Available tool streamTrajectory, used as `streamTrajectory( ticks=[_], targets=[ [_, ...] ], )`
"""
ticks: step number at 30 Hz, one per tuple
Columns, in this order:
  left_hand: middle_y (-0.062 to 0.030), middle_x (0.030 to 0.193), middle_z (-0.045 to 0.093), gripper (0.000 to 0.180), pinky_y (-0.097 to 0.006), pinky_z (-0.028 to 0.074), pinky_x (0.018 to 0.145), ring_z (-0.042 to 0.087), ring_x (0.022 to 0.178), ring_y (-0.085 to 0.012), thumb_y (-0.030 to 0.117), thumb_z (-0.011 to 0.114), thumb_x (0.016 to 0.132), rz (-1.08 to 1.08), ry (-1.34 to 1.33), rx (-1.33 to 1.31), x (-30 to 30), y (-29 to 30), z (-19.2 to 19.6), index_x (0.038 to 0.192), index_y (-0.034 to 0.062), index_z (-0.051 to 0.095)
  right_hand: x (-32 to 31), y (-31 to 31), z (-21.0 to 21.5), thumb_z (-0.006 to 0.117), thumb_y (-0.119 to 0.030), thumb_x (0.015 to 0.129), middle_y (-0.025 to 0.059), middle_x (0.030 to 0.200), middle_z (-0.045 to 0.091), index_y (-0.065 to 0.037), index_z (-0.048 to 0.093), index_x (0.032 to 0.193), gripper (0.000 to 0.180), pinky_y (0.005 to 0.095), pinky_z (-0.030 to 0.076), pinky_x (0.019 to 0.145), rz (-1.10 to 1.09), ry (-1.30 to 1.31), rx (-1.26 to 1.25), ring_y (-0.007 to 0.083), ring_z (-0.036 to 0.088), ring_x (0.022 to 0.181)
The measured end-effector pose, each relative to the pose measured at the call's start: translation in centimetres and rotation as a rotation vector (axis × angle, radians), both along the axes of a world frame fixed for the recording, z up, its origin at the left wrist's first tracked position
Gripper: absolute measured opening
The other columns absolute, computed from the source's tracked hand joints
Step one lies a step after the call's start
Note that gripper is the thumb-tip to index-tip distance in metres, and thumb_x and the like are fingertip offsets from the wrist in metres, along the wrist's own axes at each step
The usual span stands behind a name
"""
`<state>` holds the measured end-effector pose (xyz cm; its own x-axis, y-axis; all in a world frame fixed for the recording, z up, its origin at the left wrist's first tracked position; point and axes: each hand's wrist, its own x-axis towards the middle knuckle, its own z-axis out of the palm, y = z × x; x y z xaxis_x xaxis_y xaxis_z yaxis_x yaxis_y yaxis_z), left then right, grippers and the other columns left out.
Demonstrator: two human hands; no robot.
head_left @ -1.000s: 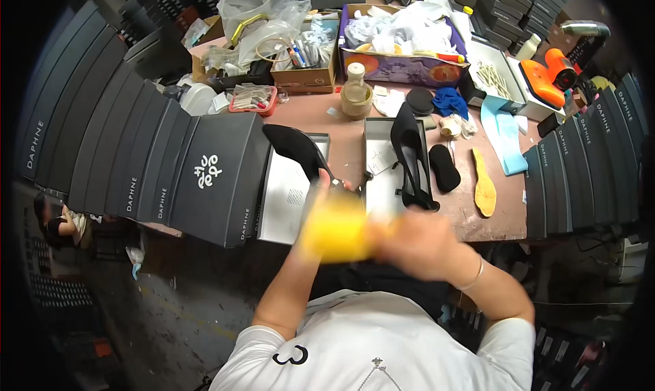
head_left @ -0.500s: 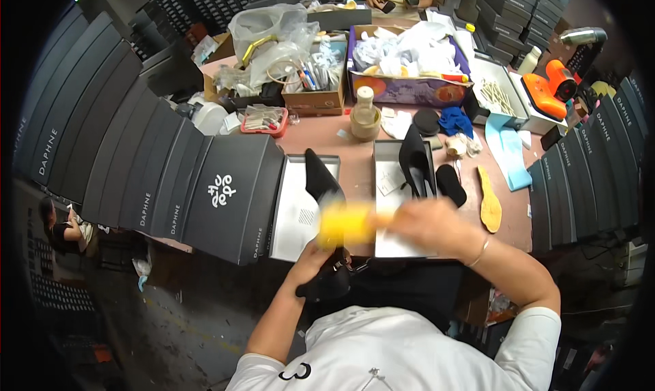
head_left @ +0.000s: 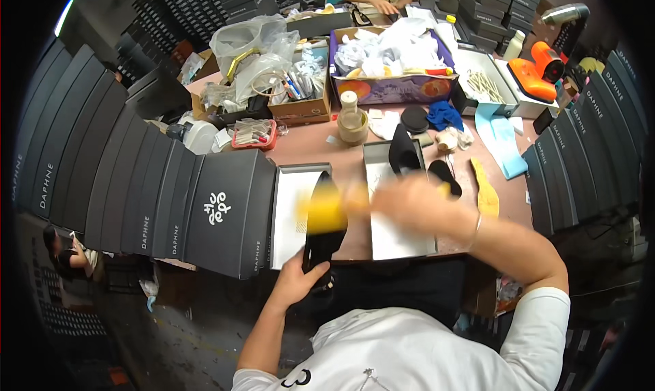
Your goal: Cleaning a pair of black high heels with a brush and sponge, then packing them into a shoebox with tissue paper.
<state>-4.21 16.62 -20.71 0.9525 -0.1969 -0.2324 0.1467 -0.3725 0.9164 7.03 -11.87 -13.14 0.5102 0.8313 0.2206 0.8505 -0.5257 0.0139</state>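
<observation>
Holding one black shoe [head_left: 323, 220] by its near end, the left hand [head_left: 297, 282] grips it with its long axis pointing away from the body. One yellow cloth [head_left: 326, 210] lies across it; the blurred right hand [head_left: 409, 203], right of the shoe, grasps that cloth. A second shoe [head_left: 404, 152] stands beyond, in the open box [head_left: 402, 237].

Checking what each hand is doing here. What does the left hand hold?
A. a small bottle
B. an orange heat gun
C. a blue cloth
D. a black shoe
D: the left hand grips a black shoe from below, while the blurred right hand holds something yellow against it.
</observation>
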Motion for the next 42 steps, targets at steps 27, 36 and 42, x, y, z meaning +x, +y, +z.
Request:
streamTrajectory(
  ticks=[27, 36, 42],
  targets=[
    [-0.0229, 0.144, 0.038, 0.086, -0.050, 0.043, 0.100, 0.042, 0.130, -0.0362, 0.068, 0.035, 0.091, -0.001, 0.400, -1.481, -1.9, -5.4, -1.1, 0.148, 0.0034, 0.026, -0.5, 6.8, -9.9, 0.069, -0.034, 0.089, -0.0066, 0.069, 0.051, -0.017, 0.047, 0.093, 0.028, 0.0130, 0.037, 0.038, -0.461, 1.678, 1.769, 0.0013, 0.045, 0.046],
    [-0.0114, 0.105, 0.060, 0.050, -0.035, 0.052, 0.077, 0.061, 0.088, -0.0230, 0.041, 0.043, 0.097, 0.388, 0.437, -1.439, 3.9, -4.3, 0.5, 0.132, 0.0074, 0.051, 0.3, 1.4, -4.1, 0.046, -0.027, 0.100, 0.0009, 0.080, 0.055, -0.007, 0.048, 0.137, 0.041, 0.0242, 0.043, 0.054, -0.519, 0.608, 1.005, 0.0096, 0.051, 0.059],
    [-0.0067, 0.092, 0.059, 0.039, -0.029, 0.051, 0.068, 0.059, 0.073, -0.0160, 0.029, 0.043, 0.096, 0.363, 0.431, -1.097, 3.2, -6.6, 2.5, 0.124, 0.0045, 0.053, 1.3, -3.8, 0.0, 0.052, -0.012, 0.087, 0.0048, 0.075, 0.054, -0.021, 0.053, 0.126, 0.041, 0.0308, 0.046, 0.045, -0.187, -0.034, -0.217, 0.0174, 0.058, 0.057]
  ],
)
